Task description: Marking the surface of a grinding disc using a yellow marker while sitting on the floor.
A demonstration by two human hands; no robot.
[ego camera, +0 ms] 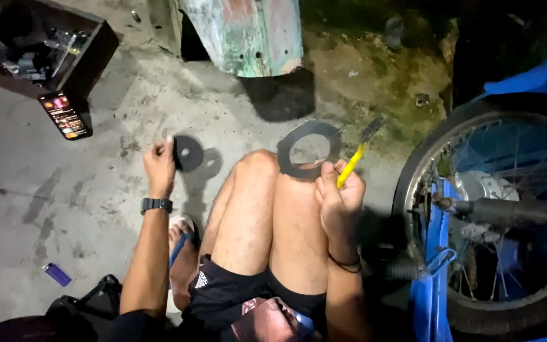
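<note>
The right hand [340, 199], closed on both a dark flat ring [309, 150] and a yellow-handled tool [354, 159] above the knee, could drop the ring, while the left hand [158, 166] pinches a small dark disc [188, 152] over the concrete floor [45, 190].

Both hands [159, 166] [340, 196] raised, fingers closed (left arm outstretched)
</note>
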